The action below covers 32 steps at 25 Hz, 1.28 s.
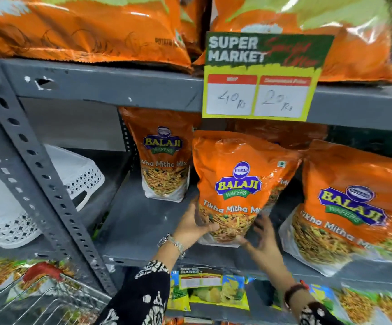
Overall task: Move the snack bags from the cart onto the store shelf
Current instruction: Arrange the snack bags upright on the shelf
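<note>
— Two hands steady one orange snack bag (241,184) upright on the grey middle shelf (143,221), between two matching bags.

— Grip? Left hand (193,222) clasps its lower corner; right hand (260,233) hovers spread, fingers apart. Placement step; next, likely release and reach to the cart (37,299).

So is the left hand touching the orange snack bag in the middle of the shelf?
Touching. In the head view the left hand presses against the lower left edge of the middle snack bag, fingers wrapped onto its front.
</note>
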Motion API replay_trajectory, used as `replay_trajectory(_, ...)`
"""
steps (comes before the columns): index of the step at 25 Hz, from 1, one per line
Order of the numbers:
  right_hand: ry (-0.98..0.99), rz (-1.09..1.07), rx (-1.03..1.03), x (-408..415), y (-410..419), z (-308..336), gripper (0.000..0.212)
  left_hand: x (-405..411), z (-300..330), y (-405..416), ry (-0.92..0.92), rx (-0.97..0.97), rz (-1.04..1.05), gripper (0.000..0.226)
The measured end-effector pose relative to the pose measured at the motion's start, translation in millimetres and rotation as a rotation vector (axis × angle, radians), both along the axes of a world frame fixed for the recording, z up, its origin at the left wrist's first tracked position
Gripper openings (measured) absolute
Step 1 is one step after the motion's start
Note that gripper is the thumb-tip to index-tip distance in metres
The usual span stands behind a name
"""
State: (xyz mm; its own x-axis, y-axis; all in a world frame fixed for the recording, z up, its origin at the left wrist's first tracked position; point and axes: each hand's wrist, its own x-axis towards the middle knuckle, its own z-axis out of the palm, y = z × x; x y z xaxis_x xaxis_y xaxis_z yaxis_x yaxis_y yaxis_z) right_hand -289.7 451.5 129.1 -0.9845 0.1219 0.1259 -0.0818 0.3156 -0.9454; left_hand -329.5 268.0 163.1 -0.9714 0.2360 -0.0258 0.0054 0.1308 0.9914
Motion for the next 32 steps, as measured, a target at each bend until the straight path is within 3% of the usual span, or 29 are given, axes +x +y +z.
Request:
replay_trajectory(2, -0.037, 0.142, -0.049, -7, -3, 1, 0.069, 2, -2, 5, 0.010, -0.006, 0.053, 0.080)
replay_trajectory(14, -0.011, 0.201, 0.059, -34, -120, 10, 0.071, 1, -20, -119, 0.024, -0.012, 0.320, 0.054)
replay_trajectory(20, 0.009, 0.208, 0.107, -45, -145, 9, 0.071, -1, -29, -148, 0.011, -0.003, 0.397, 0.080)
replay_trajectory(32, 0.024, 0.192, 0.031, -42, -154, 4, 0.070, 0, -28, -145, 0.064, -0.053, 0.387, 0.078)
